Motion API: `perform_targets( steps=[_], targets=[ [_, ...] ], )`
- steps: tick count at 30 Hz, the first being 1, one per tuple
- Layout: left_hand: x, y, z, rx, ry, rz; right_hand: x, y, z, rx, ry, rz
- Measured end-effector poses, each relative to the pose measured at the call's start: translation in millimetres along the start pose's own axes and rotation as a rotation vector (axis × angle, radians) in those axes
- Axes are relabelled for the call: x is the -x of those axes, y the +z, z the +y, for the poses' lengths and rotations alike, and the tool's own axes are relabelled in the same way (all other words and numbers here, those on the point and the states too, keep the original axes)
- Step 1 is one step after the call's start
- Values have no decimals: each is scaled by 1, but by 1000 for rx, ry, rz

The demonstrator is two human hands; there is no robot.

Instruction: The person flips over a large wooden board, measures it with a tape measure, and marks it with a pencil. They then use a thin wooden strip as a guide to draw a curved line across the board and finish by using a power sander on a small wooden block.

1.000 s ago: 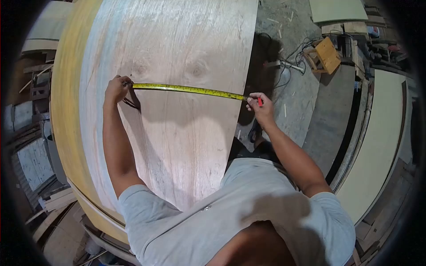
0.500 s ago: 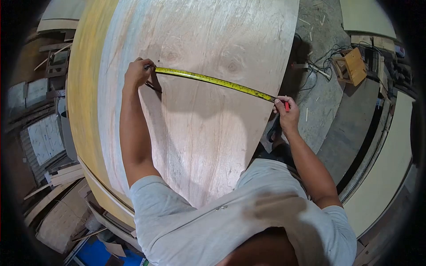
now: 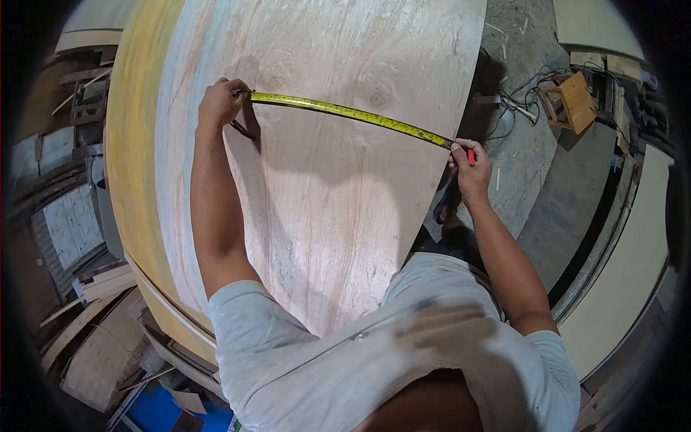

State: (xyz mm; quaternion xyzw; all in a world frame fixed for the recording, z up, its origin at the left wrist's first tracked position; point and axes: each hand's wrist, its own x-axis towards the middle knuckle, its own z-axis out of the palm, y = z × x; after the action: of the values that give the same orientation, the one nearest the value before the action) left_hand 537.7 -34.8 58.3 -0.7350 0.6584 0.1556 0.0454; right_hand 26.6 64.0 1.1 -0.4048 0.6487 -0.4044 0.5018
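A yellow tape measure (image 3: 353, 114) is stretched across the pale plywood sheet (image 3: 324, 216), slightly bowed. At its left end, my left hand (image 3: 222, 104) is closed on the blade, with something dark between the fingers; the palm side is hidden. A thin dark piece hangs below this hand, over its shadow. At the sheet's right edge, my right hand (image 3: 471, 171) pinches the other end of the tape with the thumb on top. A small red object (image 3: 471, 157) sticks out of that hand; its kind cannot be made out.
Beneath the plywood, a yellow-stained sheet (image 3: 137, 144) shows at the left. A small wooden stool-like frame (image 3: 574, 104) and tangled cables (image 3: 536, 93) lie on the concrete floor at right. Wood offcuts (image 3: 108, 281) are piled at left. A long pale board (image 3: 626, 266) lies at far right.
Both hands and the tape have shifted a little up the sheet, away from my body. The right hand has also moved slightly right. Both grips stay the same.
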Motion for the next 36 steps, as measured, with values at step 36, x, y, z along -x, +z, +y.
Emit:
perform_targets(
  steps=[36],
  targets=[
    [0,-1,5,-35,-40,-23,1,1,7,-5,-10,31]
  ],
)
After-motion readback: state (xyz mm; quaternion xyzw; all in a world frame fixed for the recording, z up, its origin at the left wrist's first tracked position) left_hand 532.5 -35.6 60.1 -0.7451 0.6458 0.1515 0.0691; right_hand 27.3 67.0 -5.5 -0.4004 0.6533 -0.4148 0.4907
